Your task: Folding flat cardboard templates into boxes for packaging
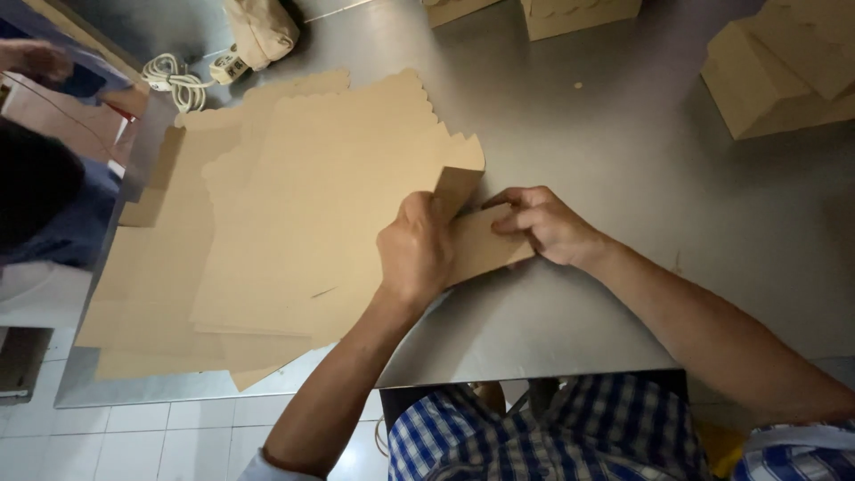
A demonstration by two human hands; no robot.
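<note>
Here, nearest: left hand [414,254] clenched on a flat brown cardboard blank [481,240], thumb at its raised flap [456,189]; right hand [545,223] just beside it, fingers pressing the same blank flat on the steel table [623,294]. Left of the grip: a stack of cardboard sheets [267,232], scalloped along the far edge, overhanging the table's near rim. Beyond the stack: a coiled white cord [174,80] and a tan bag [263,31]. Far right of the grip: folded cardboard boxes [775,80], contents not visible. Below: white tiled floor [134,436]. Far left: another person's hand [36,61].
</note>
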